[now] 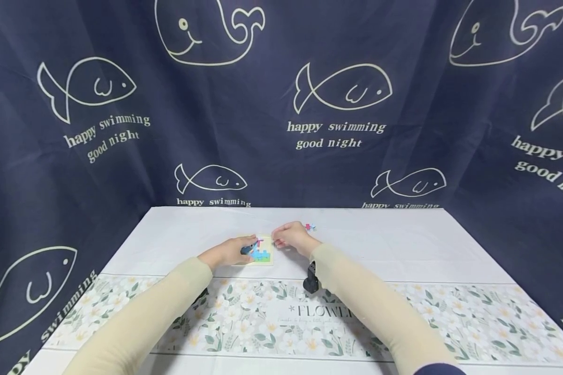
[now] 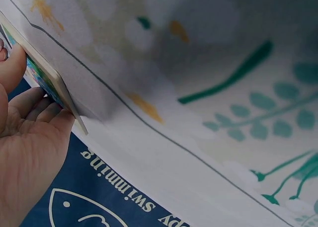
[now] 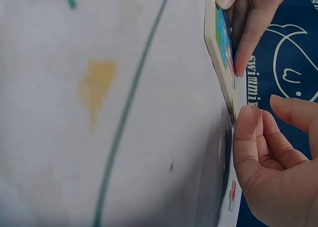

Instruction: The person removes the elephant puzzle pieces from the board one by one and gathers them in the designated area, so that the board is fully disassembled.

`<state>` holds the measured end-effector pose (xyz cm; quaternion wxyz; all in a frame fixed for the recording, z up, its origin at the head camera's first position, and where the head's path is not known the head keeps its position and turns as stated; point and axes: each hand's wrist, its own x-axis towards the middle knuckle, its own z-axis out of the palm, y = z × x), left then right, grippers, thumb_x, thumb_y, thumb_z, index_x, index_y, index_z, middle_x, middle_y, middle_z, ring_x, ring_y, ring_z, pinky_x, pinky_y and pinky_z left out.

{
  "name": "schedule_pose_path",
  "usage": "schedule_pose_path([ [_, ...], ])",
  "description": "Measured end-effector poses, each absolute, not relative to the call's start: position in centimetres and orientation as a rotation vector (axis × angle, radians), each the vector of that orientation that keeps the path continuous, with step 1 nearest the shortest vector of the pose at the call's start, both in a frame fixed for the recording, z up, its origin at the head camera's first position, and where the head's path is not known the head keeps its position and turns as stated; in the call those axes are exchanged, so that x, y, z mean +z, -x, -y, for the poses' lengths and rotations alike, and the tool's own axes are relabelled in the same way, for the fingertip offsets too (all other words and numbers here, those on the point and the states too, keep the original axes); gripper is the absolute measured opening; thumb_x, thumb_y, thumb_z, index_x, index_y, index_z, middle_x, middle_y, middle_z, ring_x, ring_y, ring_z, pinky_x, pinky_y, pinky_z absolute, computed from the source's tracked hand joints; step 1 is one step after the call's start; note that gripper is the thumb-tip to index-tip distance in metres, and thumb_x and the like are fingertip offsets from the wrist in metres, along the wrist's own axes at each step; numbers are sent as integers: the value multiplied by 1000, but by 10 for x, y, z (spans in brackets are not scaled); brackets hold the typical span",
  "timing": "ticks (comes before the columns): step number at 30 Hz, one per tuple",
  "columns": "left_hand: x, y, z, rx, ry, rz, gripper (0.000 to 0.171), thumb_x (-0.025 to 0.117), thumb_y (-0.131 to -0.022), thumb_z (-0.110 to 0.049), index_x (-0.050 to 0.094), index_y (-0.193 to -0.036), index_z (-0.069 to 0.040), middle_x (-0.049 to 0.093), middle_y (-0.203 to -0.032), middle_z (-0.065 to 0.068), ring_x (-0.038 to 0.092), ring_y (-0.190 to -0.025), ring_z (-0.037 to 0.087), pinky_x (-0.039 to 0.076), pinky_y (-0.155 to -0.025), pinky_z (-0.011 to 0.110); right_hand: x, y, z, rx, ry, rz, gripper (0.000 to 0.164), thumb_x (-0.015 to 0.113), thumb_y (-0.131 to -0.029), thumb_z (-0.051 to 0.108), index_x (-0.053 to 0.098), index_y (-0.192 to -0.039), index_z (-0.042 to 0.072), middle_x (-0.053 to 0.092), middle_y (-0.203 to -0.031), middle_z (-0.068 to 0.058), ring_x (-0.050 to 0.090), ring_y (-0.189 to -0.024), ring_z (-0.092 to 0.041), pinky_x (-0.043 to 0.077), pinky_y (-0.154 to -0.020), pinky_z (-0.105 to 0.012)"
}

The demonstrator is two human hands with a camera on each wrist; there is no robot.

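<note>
A small jigsaw puzzle board (image 1: 266, 264) with a pale frame and a coloured picture lies flat on the white table. My left hand (image 1: 231, 251) rests over its left part, thumb towards the near side and fingers reaching across the picture. In the right wrist view, the left fingers (image 3: 243, 53) look fairly straight against the puzzle's face. Just off the board's right edge is my right hand (image 1: 294, 237), its fingertips bent together in the right wrist view. Whether a piece sits between those fingertips is hidden.
Loose red and blue puzzle pieces (image 1: 311, 227) lie on the table beyond the right hand. A flower-printed band (image 1: 244, 317) crosses the tablecloth nearer to me. A dark blue curtain (image 1: 272, 156) with fish drawings hangs behind the table.
</note>
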<state>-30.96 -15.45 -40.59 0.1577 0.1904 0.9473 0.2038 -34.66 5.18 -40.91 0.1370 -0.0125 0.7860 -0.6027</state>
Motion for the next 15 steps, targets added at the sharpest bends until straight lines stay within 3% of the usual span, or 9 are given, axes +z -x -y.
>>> schedule_pose_path([
  [7, -407, 311, 156, 571, -581, -2720, 66, 63, -94, -23, 32, -151, -6, 24, -160, 11, 22, -148, 32, 19, -123, 47, -410, 343, -47, -1694, 59, -2289, 17, 66, -89, 3, 71, -102, -6, 74, -92, -17, 70, -72, -15, 62, -72, -27],
  [15, -408, 311, 156, 588, -569, -2715, 67, 64, -94, -23, 33, -151, -7, 25, -160, 10, 21, -148, 31, 19, -123, 47, -412, 342, -44, -1717, 65, -2291, 16, 69, -87, 2, 71, -101, -5, 74, -88, -16, 69, -67, -12, 61, -69, -26],
])
